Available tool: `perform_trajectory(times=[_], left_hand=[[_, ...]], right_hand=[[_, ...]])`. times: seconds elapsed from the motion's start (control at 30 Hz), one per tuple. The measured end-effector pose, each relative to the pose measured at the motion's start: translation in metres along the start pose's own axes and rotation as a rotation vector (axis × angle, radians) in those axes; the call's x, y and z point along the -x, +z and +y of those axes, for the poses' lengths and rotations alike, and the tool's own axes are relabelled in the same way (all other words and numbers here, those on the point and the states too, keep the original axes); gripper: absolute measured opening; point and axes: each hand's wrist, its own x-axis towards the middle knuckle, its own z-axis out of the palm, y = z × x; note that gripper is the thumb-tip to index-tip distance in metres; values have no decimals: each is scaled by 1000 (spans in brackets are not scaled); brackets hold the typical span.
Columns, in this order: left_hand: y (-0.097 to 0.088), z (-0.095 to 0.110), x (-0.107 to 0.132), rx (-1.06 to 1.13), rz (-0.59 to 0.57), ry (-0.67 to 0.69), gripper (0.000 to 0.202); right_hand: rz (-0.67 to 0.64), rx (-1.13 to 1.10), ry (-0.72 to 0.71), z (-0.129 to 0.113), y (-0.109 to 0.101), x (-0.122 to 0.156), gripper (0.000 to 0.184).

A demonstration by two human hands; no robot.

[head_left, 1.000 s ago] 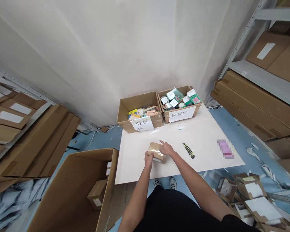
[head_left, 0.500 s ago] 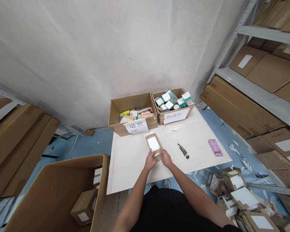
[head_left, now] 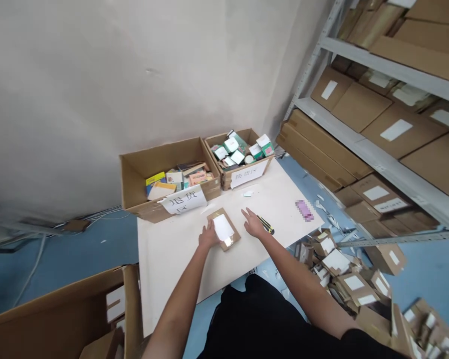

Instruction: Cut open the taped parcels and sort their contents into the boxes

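Observation:
A small flat cardboard box (head_left: 236,240) with a white label lies near the middle of the white table (head_left: 164,279). My left hand (head_left: 208,236) grips its left edge, fingertips against the side and thumb by the near corner. To the right of the box, my right hand (head_left: 253,223) is empty, its fingers apart just above the table. Close beside that hand lies a black and yellow utility knife (head_left: 267,226), partly hidden by it.
Behind are two open cartons with handwritten paper signs: the left carton (head_left: 134,192) and the right carton (head_left: 224,182) hold small boxes. A blurred pink item (head_left: 304,210) lies at right. Opened boxes (head_left: 353,283) litter the floor; a large carton (head_left: 132,304) stands at lower left.
My right hand has let go of the small box and moved right, toward the utility knife. My left hand keeps hold of the box, now lower on the table. The view has turned right.

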Motion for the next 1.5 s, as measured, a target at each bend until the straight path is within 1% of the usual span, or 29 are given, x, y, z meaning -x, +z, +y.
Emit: perform_trajectory(times=[0.1,0.2,0.3,0.4,0.5,0.57,0.63,0.73,0.8,0.83,0.93,1.0,1.03,1.1,1.17,1.23,1.3,1.5], left_hand=[[2,-9,-2,-32,32,2,127],[4,-11,0,-54,41,-1,128],[5,-6,1,-77,37,-31,128],[9,2,3,-86,41,-84,126],[15,8,6,-68,36,-108,127],[17,13,8,-57,31,-124,128],[17,18,11,-55,26,-155,128],[16,25,15,-49,14,-198,130],[15,28,16,-34,11,-212,132],[16,30,16,-22,9,-221,132],[18,35,14,28,3,-250,135],[20,39,12,57,6,-264,136],[21,41,12,65,13,-265,136],[22,46,11,67,25,-259,136],[23,50,11,62,30,-251,136],[23,52,11,68,31,-245,135],[23,54,10,92,42,-236,136],[27,50,9,144,59,-178,137]], right_hand=[[-16,-9,118,40,-15,-3,71],[-104,-10,265,86,-18,-2,68],[-184,6,353,130,-11,-1,67],[-238,9,389,166,4,-3,63],[-268,24,411,187,26,-9,59],[-257,40,427,193,41,-13,57],[-256,35,439,193,52,-17,52],[-311,-46,399,180,57,-24,45],[-332,-153,331,160,53,-31,47],[-325,-210,287,145,48,-35,51],[-262,-286,100,86,33,-47,68],[-245,-260,-53,41,24,-55,68],[-257,-226,-105,19,21,-58,68],[-288,-145,-186,-19,19,-65,68],[-334,-54,-211,-46,20,-72,68],[-371,23,-194,-62,23,-77,68],[-383,72,-178,-70,24,-81,69],[-372,148,-161,-76,22,-77,71]])
